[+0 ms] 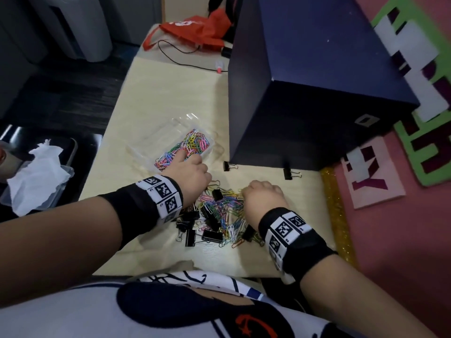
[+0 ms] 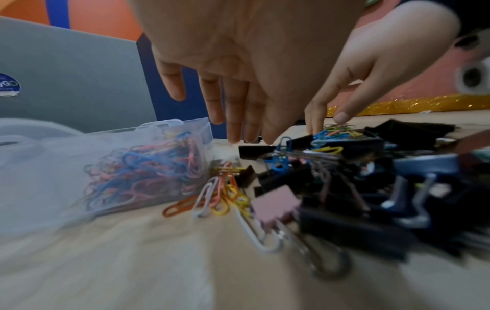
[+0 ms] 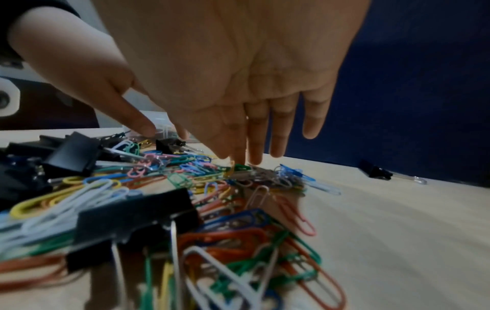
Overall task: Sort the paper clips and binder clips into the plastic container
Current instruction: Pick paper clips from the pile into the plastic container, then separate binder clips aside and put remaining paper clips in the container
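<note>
Left hand (image 1: pixel 186 175): over the table between container and pile, palm down; fingers (image 2: pixel 234 117) straight and close together, tips pointing at the tabletop just beside the container's near corner; nothing held.
Right hand (image 1: pixel 264 197): at the pile's right far edge, fingers (image 3: pixel 256 134) stretched down; thumb and forefinger tips meet on a clip at the pile's far edge, the pinch too blurred to be sure of.
Container (image 1: pixel 146 145): clear plastic, open, on the table left of centre, far of the pile; its right part holds a heap of coloured paper clips, its left part looks bare.
Pile (image 1: pixel 219 215): loose coloured paper clips (image 3: pixel 183 180) mixed with black binder clips (image 1: pixel 212 235), on the table between the two wrists, near edge of the table close by.
Pink clip (image 2: pixel 275 205): a pink binder clip at the pile's left near side, beside an orange and a white paper clip.
Stray clips: one black binder clip (image 1: pixel 229 165) and another (image 1: pixel 290 173) against the foot of the box, far of the pile, apart from it.
Box (image 1: pixel 305 81): large, dark blue, on the table's right far part.
Table (image 1: pixel 158 93): pale wood; a red bag (image 1: pixel 195 30) and a black cable at its far end.
</note>
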